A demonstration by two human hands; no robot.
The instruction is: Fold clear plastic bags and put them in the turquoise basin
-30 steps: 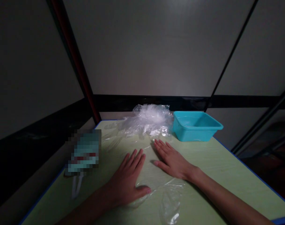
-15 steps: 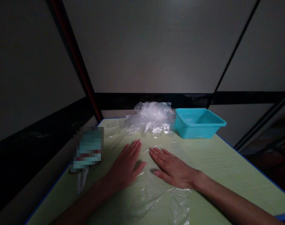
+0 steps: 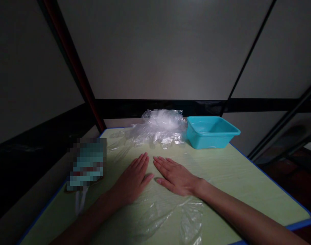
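Observation:
A thin clear plastic bag (image 3: 168, 212) lies spread on the pale green tabletop, wrinkled toward its near end. My left hand (image 3: 133, 178) rests palm down on it, fingers stretched out and thumb apart. Close beside it, my right hand (image 3: 174, 175) also lies flat on the plastic, fingers extended and pointing toward the left. Neither hand grips anything. The bag's outline under the hands is hard to make out.
Behind the hands is a crumpled heap of clear plastic bags (image 3: 161, 126). A turquoise plastic basin (image 3: 208, 141) stands right of it. At the left edge of the table (image 3: 257, 194) lies a blurred-out greenish item (image 3: 87, 163) with white straps. Wall panels rise behind.
My right hand has slid slightly farther up the plastic, nearer my left hand. My left hand stays flat at nearly the same place. The view has turned a little to the right.

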